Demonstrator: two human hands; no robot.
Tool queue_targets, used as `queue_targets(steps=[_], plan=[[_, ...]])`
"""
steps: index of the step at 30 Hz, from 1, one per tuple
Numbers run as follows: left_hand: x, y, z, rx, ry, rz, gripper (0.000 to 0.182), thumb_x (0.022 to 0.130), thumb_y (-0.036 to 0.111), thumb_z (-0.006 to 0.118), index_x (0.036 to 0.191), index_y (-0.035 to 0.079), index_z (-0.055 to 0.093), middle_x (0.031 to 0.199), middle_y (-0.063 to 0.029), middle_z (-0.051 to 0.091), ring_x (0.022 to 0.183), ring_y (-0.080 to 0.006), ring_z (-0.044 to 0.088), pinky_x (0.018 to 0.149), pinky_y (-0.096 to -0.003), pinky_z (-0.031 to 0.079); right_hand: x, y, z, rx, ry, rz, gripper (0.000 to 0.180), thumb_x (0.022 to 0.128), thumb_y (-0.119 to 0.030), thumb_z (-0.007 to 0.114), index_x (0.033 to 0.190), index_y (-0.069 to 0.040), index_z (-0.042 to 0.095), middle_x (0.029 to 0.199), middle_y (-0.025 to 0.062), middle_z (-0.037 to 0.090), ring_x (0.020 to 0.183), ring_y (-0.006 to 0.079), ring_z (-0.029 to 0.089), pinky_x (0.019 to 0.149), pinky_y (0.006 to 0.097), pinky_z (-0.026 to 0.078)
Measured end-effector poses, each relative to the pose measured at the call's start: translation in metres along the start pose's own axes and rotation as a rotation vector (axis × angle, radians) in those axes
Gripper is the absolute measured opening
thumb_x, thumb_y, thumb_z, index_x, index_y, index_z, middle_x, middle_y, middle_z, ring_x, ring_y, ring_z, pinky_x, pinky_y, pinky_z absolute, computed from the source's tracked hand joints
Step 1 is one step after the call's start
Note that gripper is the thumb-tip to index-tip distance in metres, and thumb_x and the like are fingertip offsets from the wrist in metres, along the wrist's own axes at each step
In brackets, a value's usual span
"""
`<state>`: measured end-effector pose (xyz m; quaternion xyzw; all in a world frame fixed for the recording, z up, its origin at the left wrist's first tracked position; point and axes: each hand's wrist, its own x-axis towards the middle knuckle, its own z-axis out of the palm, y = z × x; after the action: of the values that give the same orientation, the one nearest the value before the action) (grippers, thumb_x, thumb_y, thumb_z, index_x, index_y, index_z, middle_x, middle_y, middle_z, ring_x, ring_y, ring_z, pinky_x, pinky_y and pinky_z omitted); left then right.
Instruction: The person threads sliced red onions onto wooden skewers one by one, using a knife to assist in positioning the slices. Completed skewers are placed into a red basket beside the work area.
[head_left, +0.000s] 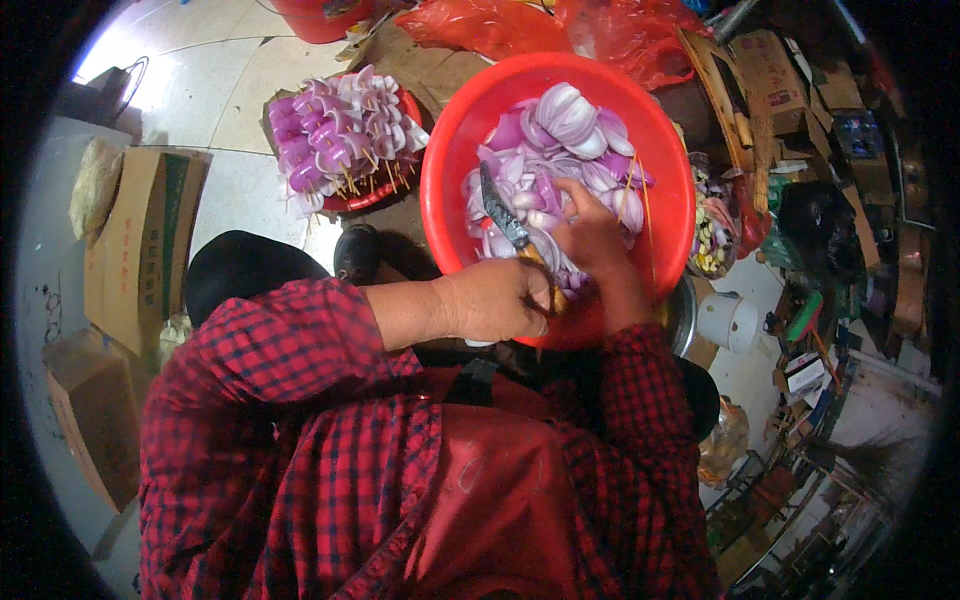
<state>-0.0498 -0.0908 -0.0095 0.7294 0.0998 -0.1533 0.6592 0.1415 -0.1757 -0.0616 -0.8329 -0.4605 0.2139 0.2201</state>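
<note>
A large red plastic basin (439, 172) holds cut red onion pieces (566, 120). At its near edge my left hand (499, 300) is closed on the wooden handle of a knife (501, 210), whose dark curved blade lies over the onions, pointing away from me. My right hand (596, 232) reaches down into the basin among the onions, its fingers partly hidden and blurred, so I cannot tell whether it grips a piece. Thin wooden skewers (648, 217) stand against the basin's right inner side. Left of the basin, skewered onion pieces (334, 142) are heaped over a smaller red container (375, 196).
Red plastic bags (495, 26) lie beyond the basin, near a red bucket (319, 19). Cardboard boxes (124, 247) stand at the left. On the right are a bag of vegetable scraps (709, 232), a white bucket (727, 321) and cluttered shelving.
</note>
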Motion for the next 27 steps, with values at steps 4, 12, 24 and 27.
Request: queue_targets(steps=[4,12,24,27], plan=[[0.002,-0.002,0.002,-0.002,0.002,0.029,0.025,0.077,0.020,0.068,0.092,0.000,0.067,0.092,-0.0156,0.067,0.088,-0.0279,0.065,0.080,-0.0364,0.051,-0.009,0.008,-0.006,0.016,-0.120,-0.019,0.039,0.075,-0.009,0.060,0.114,-0.009,0.064,0.082,0.0098,0.065,0.073,0.0194,0.062,0.067,0.0336,0.050],[0.007,-0.013,0.005,0.045,0.008,0.114,0.022,0.081,0.018,0.069,0.095,0.002,0.063,0.091,-0.0113,0.064,0.087,-0.0234,0.061,0.081,-0.0346,0.049,-0.028,0.010,-0.021,0.071,-0.308,0.067,0.027,0.081,-0.012,0.059,0.107,-0.008,0.067,0.077,0.0071,0.065,0.069,0.0165,0.060,0.065,0.0316,0.048],[0.002,-0.006,0.003,-0.004,0.017,0.032,0.024,0.077,0.019,0.068,0.094,0.001,0.066,0.090,-0.0153,0.068,0.087,-0.0279,0.065,0.079,-0.0362,0.051,0.003,0.023,0.009,-0.238,0.266,-0.062,0.034,0.076,-0.017,0.066,0.109,-0.011,0.065,0.100,0.0161,0.065,0.096,0.0319,0.063,0.084,0.0405,0.050],[0.002,-0.007,0.002,-0.002,0.010,0.025,0.024,0.077,0.018,0.068,0.093,0.001,0.067,0.090,-0.0156,0.068,0.087,-0.0284,0.065,0.079,-0.0365,0.051,0.005,0.024,0.011,-0.192,0.146,-0.144,0.028,0.074,-0.016,0.066,0.102,-0.011,0.066,0.096,0.0156,0.065,0.093,0.0327,0.063,0.082,0.0419,0.050]])
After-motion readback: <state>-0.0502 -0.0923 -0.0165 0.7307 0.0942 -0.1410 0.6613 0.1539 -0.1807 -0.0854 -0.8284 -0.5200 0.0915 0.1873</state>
